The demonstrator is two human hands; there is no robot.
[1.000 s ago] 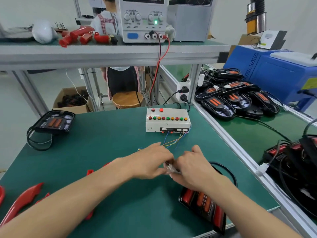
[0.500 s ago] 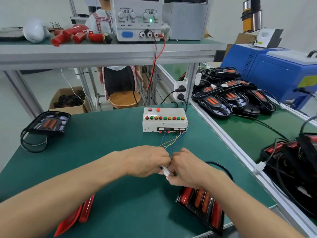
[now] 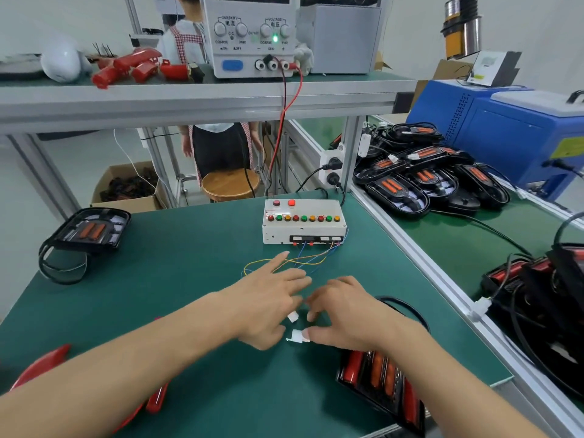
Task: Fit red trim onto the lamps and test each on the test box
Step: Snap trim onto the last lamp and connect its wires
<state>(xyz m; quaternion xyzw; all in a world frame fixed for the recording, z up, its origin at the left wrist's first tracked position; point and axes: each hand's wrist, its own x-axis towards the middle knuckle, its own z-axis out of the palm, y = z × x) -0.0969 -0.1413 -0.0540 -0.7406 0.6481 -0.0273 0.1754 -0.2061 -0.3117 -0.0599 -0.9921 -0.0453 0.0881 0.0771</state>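
My left hand (image 3: 268, 306) hovers over the green table (image 3: 189, 279), fingers spread and straight, holding nothing I can see. A small white plug (image 3: 292, 317) on the test box's thin coloured wires (image 3: 297, 262) sits at its fingertips. My right hand (image 3: 347, 314) pinches a second white plug (image 3: 297, 336) under its thumb. The two plugs are apart. A black lamp (image 3: 379, 380) with red and orange lenses lies under my right wrist, its black cable (image 3: 407, 306) looping behind. The white test box (image 3: 303, 222) with rows of coloured buttons stands beyond. Red trim pieces (image 3: 41, 365) lie at bottom left.
Another black lamp (image 3: 91, 230) with a coiled cable rests at the table's left edge. Several lamps are piled (image 3: 420, 178) on the right bench by a blue machine (image 3: 505, 128). A power supply (image 3: 252, 36) sits on the shelf above. A person (image 3: 221, 147) stands behind a wooden stool (image 3: 229, 184).
My hands, pressed together on the joined white plugs before, have drawn slightly apart. The plugs are now separate and my left fingers have spread open.
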